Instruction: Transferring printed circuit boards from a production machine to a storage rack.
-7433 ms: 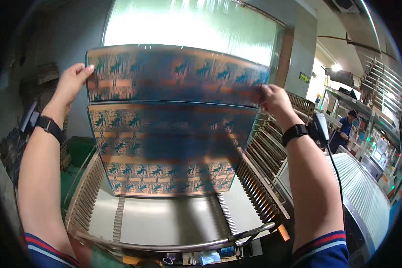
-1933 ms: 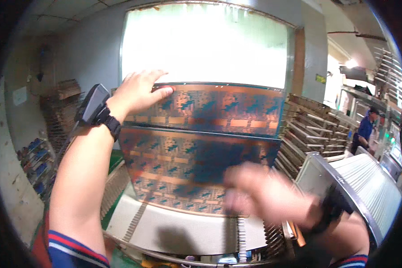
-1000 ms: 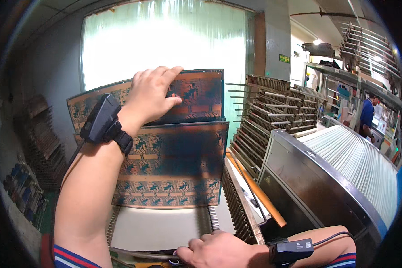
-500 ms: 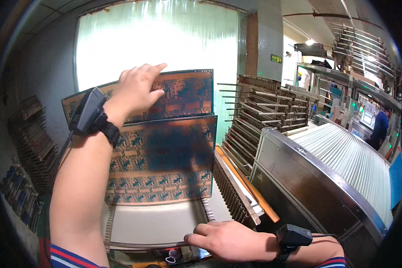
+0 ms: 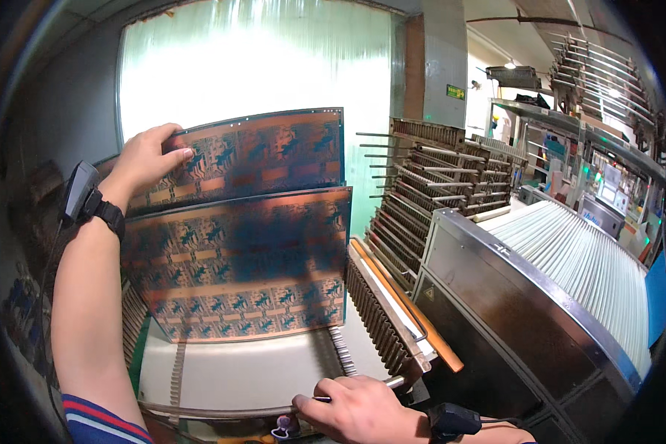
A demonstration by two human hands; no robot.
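Note:
Two large copper-coloured circuit board panels with dark trace patterns stand on edge, one behind the other, in a slotted rack [image 5: 337, 348]. My left hand [image 5: 142, 161] grips the top edge of the rear circuit board panel [image 5: 288, 148], its thumb on the near face and its fingers over the edge. The front circuit board panel [image 5: 237, 259] leans back a little and hides the rear one's lower part. At the near side of the rack, my right hand [image 5: 362, 411] is closed round the rack's metal front bar [image 5: 222, 411]. Black devices are strapped to both wrists.
Right of the panels stands a stack of slotted racks [image 5: 436, 177] with rods sticking out. A steel-sided roller conveyor [image 5: 570, 251] runs along the right. An orange bar [image 5: 407, 303] lies beside the rack. Behind the panels is a bright, plastic-covered window [image 5: 259, 66].
My left hand has moved left and slightly down along the rear panel, its thumb now on the face. My right hand stays at the bar. The view has shifted slightly.

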